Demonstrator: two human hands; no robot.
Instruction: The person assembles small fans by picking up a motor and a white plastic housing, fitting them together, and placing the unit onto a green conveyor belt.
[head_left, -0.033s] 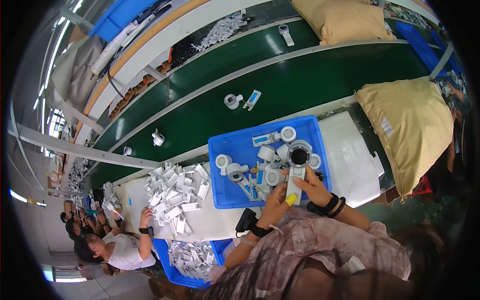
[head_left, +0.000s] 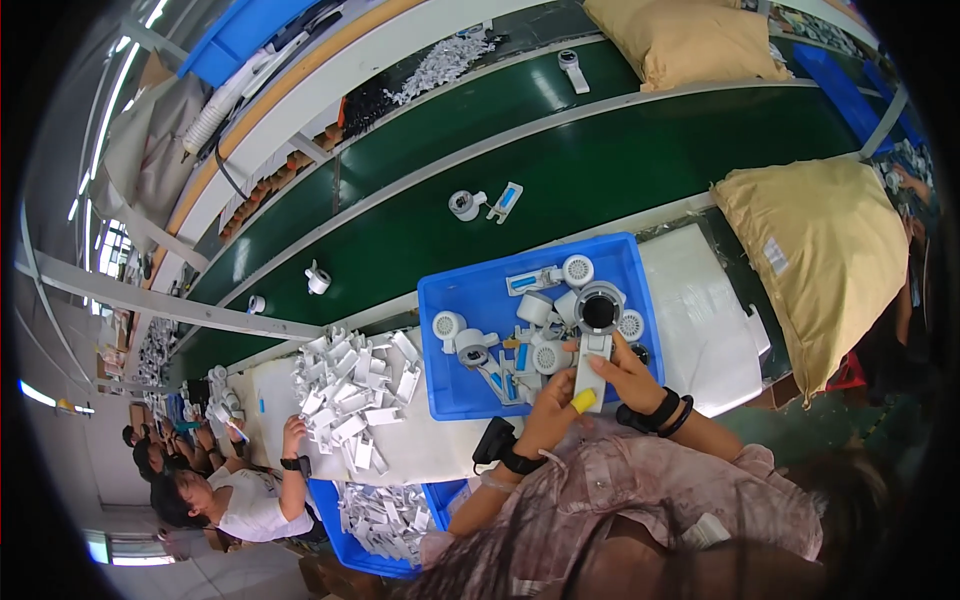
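Note:
Over the right part of a blue bin (head_left: pixel 440 410), I hold a white device with a round grey head and a straight handle (head_left: pixel 594 372); the head's centre is dark. My left hand (head_left: pixel 548 412) is closed on the lower end of the handle. A small yellow piece (head_left: pixel 584 401) shows at its thumb; whether it is worn or held is unclear. My right hand (head_left: pixel 630 378) grips the handle from the right side, just below the head. Similar white round-headed parts (head_left: pixel 549 356) lie jumbled in the bin, some with blue strips in their handles.
White handle shells (head_left: pixel 355 385) are heaped left of the bin, above another blue bin (head_left: pixel 350 560) of white parts. A green conveyor (head_left: pixel 400 225) beyond carries a few devices. A tan sack (head_left: pixel 815 255) stands at right. A co-worker (head_left: pixel 250 500) sits at left.

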